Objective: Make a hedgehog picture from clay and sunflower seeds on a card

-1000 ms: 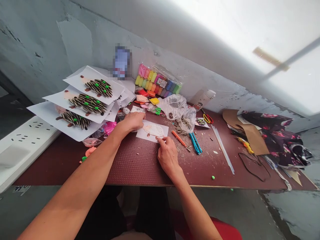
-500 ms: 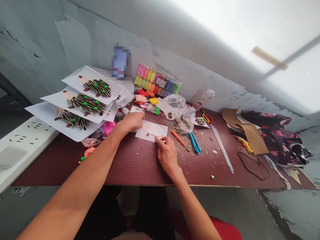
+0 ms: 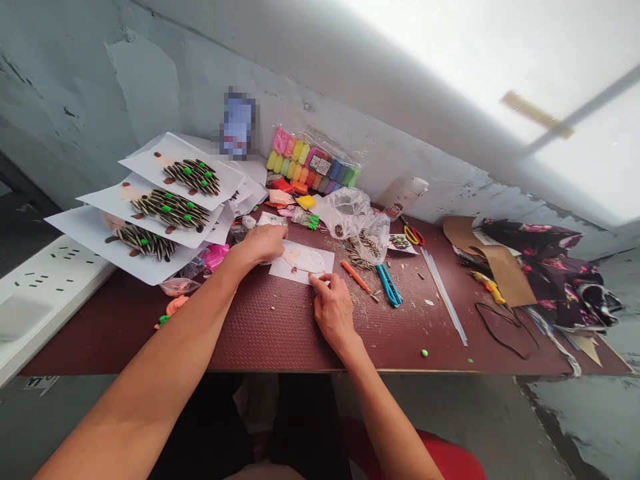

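Two hands (image 3: 267,243) (image 3: 333,305), one apparently clay shape (image 3: 311,261)

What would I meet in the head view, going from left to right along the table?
Power strip, stack of papers, left hand, small white card, right hand, orange tool, blue cutter, clear sticks, flowered cloth.

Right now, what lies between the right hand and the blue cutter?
The head view shows an orange tool lying between the right hand and the blue cutter, with fine debris scattered nearby.
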`<state>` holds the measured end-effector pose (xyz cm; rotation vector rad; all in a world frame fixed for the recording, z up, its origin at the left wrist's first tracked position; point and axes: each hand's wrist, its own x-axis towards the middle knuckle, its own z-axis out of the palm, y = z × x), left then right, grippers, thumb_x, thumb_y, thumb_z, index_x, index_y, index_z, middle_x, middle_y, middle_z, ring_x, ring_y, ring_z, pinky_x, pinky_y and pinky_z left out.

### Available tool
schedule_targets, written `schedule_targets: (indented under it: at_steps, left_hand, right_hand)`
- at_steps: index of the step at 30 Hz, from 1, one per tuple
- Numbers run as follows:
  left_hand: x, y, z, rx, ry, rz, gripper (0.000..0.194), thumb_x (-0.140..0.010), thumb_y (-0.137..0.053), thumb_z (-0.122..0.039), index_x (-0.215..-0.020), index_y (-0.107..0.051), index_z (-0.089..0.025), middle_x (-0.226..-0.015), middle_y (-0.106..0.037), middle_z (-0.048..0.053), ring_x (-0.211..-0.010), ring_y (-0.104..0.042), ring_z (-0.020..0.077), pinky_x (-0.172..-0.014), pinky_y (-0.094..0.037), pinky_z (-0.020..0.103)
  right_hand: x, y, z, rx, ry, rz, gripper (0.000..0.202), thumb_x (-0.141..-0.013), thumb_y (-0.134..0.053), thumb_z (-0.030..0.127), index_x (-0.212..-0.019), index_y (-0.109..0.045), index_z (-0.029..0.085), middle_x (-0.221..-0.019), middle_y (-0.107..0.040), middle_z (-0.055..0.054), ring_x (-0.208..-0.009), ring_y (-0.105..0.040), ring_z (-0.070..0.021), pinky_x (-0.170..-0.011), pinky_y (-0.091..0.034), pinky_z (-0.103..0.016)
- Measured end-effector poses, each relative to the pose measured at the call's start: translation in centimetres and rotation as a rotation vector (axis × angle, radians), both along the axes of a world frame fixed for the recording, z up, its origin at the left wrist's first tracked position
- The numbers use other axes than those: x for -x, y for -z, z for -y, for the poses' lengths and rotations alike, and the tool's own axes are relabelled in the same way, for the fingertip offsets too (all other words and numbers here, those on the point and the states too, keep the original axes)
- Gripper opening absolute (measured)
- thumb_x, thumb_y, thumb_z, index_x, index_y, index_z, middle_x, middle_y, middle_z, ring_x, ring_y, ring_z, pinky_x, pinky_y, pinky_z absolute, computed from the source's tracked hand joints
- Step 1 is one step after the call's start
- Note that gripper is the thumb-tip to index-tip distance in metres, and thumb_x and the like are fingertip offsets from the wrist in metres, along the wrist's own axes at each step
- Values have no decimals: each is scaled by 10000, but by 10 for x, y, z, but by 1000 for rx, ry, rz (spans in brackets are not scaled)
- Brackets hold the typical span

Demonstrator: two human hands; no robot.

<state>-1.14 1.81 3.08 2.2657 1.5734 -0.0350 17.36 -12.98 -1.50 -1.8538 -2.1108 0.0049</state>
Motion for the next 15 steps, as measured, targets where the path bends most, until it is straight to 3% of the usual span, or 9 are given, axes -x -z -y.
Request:
schedule_targets:
  at_steps: [6,15]
  left_hand:
    - [0,-1,0,7,3,0,433,-804,-561,-189,-1223,-670,-193,-1261,-717,163,-1150,-669,335,-884,-534,363]
    - [0,-2,1,9,10,-10,412,-824,-537,-184,-1218,-657,-194,-1260,-713,165,-1158,-665,332,-888,-533,368]
  right_hand:
    - [-2,3,2,-43,-12,-52,517,-860,-484,40,-1305,-693,202,-1146,-645,-116,-1011,-568,-239,-926,-486,-365]
    - [1,-3,3,-1,-10,43,497,-883,-500,42,-1286,-708,243,-1161,-648,-100,-936,-548,-225,-871,-463,-350]
